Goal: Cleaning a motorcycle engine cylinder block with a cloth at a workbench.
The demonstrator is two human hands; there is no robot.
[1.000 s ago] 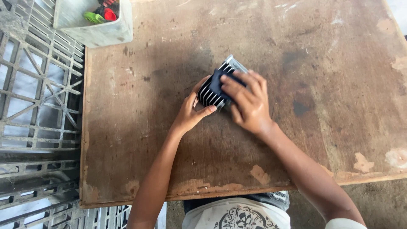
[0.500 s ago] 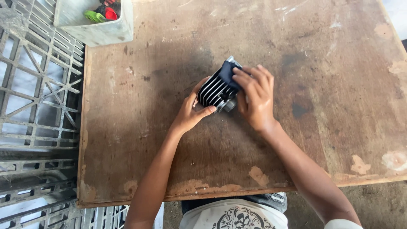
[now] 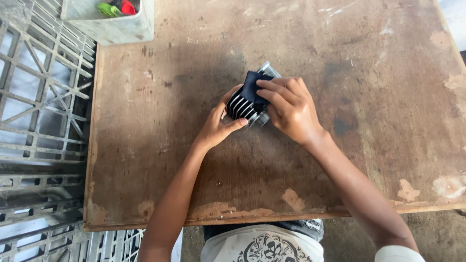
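Observation:
A finned metal engine cylinder (image 3: 241, 107) lies on the worn wooden table (image 3: 160, 145), near its middle. My left hand (image 3: 217, 127) grips its lower left side, thumb and fingers around the fins. My right hand (image 3: 290, 110) presses a dark blue cloth (image 3: 253, 87) onto the top of the cylinder. The cloth covers part of the fins, and my right palm hides the cylinder's right end.
A grey plastic tub (image 3: 114, 26) with green and red items stands at the table's far left corner. Grey plastic crates (image 3: 41, 121) lie stacked to the left of the table. The table's near edge (image 3: 272, 213) is chipped and worn.
The cylinder has been turned a little between my hands, and my right hand with the cloth has shifted slightly across its top. The view has drifted a bit.

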